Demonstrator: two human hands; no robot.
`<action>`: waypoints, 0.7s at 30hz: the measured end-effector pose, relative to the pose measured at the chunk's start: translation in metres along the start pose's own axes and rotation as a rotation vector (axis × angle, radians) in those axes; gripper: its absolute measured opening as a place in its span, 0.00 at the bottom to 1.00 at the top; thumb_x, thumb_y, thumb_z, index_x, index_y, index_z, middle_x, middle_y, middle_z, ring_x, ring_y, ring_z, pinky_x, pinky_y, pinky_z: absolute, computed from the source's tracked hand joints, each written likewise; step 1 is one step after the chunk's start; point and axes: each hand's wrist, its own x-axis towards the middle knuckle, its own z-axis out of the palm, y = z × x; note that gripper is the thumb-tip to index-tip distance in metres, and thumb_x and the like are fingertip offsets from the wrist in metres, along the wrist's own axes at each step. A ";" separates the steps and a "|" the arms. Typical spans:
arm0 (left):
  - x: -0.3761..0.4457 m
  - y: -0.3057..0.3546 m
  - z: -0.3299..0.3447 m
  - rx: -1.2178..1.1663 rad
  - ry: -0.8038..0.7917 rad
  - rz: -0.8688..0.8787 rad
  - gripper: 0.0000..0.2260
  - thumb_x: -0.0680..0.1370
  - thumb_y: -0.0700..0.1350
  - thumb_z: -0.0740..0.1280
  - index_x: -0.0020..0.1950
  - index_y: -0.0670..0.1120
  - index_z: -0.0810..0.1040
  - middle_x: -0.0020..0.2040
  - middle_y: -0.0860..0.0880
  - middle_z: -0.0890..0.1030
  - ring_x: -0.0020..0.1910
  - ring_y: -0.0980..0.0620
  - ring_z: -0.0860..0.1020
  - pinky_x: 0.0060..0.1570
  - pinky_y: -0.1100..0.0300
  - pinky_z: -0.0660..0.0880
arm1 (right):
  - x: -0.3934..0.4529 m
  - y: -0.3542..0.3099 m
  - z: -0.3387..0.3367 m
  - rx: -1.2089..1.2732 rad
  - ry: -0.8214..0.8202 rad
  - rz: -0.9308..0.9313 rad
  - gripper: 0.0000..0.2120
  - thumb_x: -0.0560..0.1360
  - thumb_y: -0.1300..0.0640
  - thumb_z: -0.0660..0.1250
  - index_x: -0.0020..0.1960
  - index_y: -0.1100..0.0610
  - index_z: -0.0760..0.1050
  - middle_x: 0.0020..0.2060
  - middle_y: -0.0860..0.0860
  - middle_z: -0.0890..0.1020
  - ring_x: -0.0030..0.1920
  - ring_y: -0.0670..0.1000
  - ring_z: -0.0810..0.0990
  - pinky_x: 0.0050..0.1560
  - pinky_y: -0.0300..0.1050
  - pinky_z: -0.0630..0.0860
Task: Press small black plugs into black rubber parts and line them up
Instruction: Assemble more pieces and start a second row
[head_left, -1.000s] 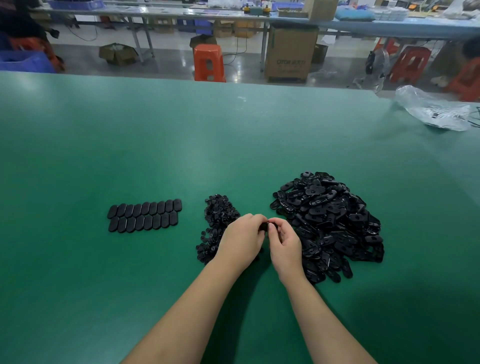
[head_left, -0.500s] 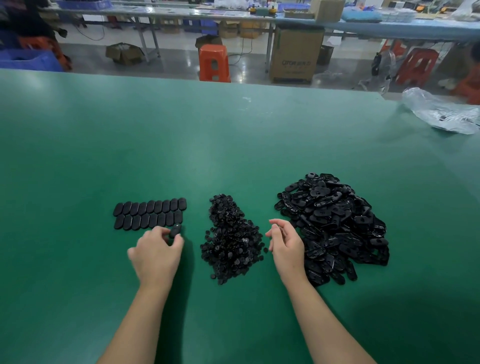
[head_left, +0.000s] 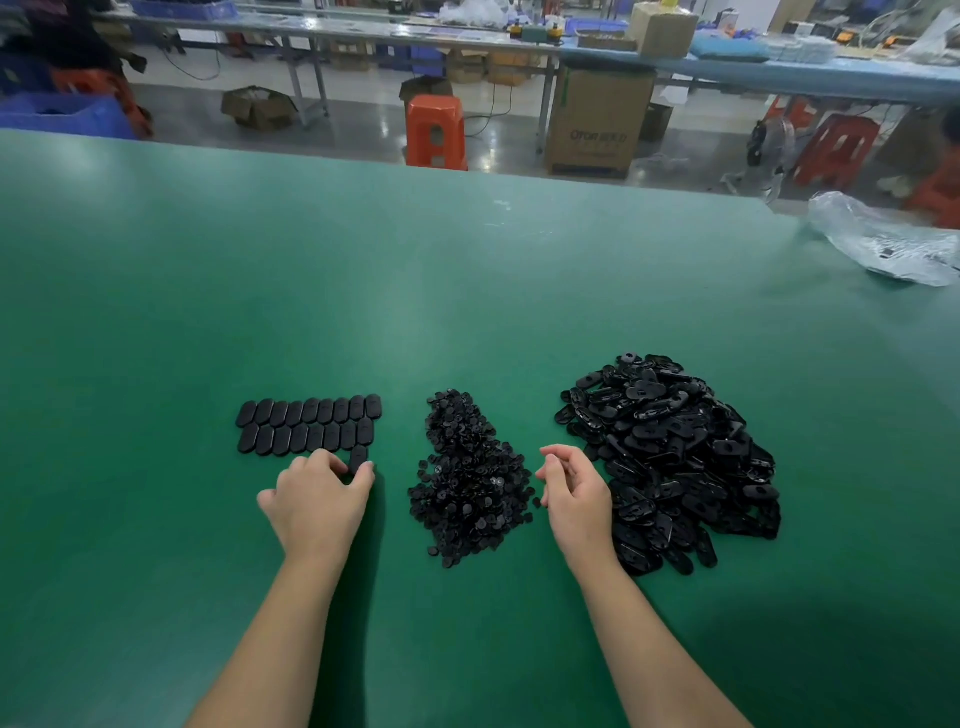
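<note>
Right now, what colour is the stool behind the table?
Orange-red; the stool shows in the head view, on the floor past the green table.

Factory assembly floor: long green worktable (head_left: 467, 260), cartons (head_left: 597, 124), stools (head_left: 435, 132).

Your wide green-topped work table (head_left: 467, 270) carries four groups. Near left: two neat rows of flat black oval rubber parts (head_left: 309, 425), with one more black oval part (head_left: 358, 458) just below the right end. Centre: loose heap of small black round plugs (head_left: 467, 478). Right: bigger pile of unsorted black rubber parts (head_left: 675, 452). Far right edge: crumpled clear plastic bag (head_left: 883, 239).
</note>
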 end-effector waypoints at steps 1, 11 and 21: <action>0.000 0.001 0.000 0.008 0.001 -0.003 0.14 0.75 0.62 0.68 0.45 0.52 0.79 0.43 0.52 0.78 0.44 0.48 0.76 0.48 0.51 0.63 | 0.000 0.000 0.000 -0.004 0.000 -0.001 0.08 0.83 0.55 0.62 0.50 0.44 0.78 0.39 0.46 0.84 0.33 0.41 0.78 0.33 0.37 0.74; -0.023 0.030 0.011 -0.212 -0.123 0.405 0.12 0.83 0.47 0.64 0.66 0.51 0.79 0.46 0.54 0.73 0.34 0.54 0.75 0.31 0.59 0.71 | 0.001 0.000 0.001 -0.042 -0.004 -0.008 0.08 0.83 0.55 0.62 0.50 0.44 0.78 0.39 0.45 0.84 0.31 0.42 0.76 0.32 0.39 0.74; -0.019 0.033 0.016 -0.191 -0.189 0.384 0.09 0.82 0.48 0.66 0.59 0.54 0.84 0.46 0.54 0.74 0.40 0.52 0.76 0.37 0.57 0.75 | 0.001 -0.001 0.001 -0.086 -0.019 -0.011 0.10 0.82 0.58 0.62 0.49 0.45 0.77 0.40 0.46 0.84 0.30 0.42 0.76 0.30 0.38 0.73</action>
